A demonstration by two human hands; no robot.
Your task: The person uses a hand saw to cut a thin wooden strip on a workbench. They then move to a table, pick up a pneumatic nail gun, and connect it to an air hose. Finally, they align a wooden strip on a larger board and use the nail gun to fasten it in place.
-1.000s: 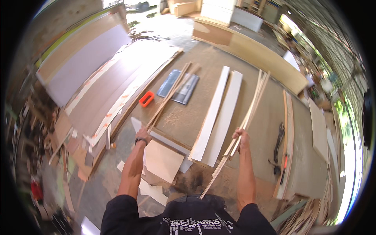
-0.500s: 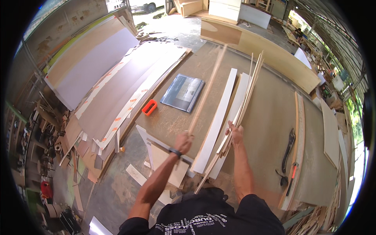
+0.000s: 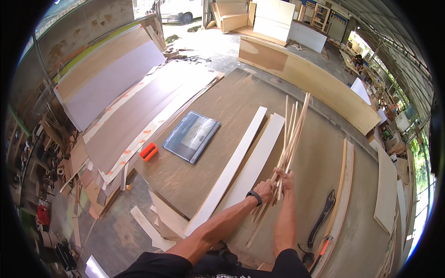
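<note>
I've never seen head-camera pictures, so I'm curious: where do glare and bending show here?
Head view: glare washes out the far end of the flat panels at left; head view: the wooden strip at right bows with the fisheye lens; head view: the held sticks look fairly sharp.

Thin pale wooden strips [image 3: 295, 139], loosely bundled, fan out from both hands [image 3: 265, 191].

Bright daylight glares off the flat panels [image 3: 150, 111]; outer edges bow; corners blacken.

Folder [image 3: 191, 136] on worktop [image 3: 320, 153], boards [image 3: 228, 169] right, strips [image 3: 295, 134] farther right
</note>
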